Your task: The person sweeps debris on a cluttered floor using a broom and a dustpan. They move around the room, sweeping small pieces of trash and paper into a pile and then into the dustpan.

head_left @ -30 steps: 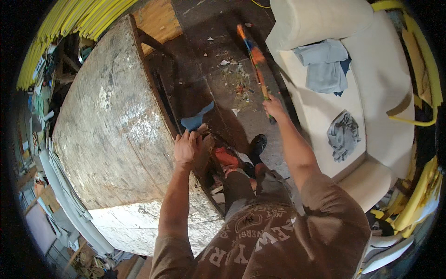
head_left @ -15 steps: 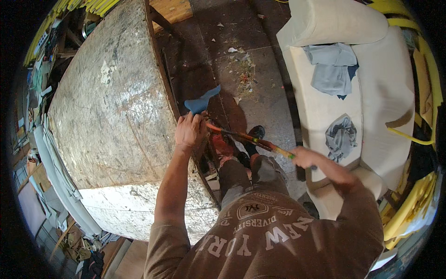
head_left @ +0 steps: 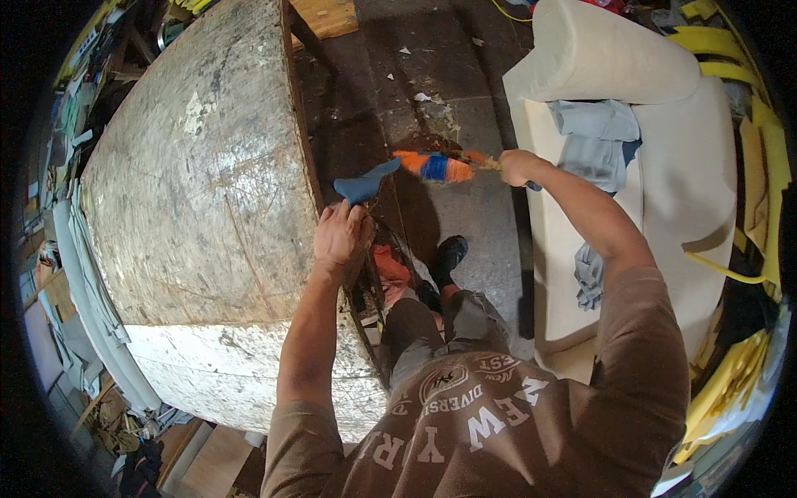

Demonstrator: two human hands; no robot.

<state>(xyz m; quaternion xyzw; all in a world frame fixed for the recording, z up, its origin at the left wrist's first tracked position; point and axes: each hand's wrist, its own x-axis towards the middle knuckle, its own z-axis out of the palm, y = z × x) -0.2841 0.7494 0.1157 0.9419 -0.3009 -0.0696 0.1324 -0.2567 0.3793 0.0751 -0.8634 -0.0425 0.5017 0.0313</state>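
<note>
Left hand: the left hand (head_left: 340, 235) lies palm down, fingers curled over the edge of the worn table top (head_left: 199, 166), just below a blue scrap (head_left: 364, 183).
Right hand: the right hand (head_left: 519, 167) is closed around the handle of an orange and blue brush (head_left: 436, 166), held level above the dusty floor (head_left: 465, 216).
Nearby: a cream foam sofa (head_left: 664, 191) stands to the right.
</note>
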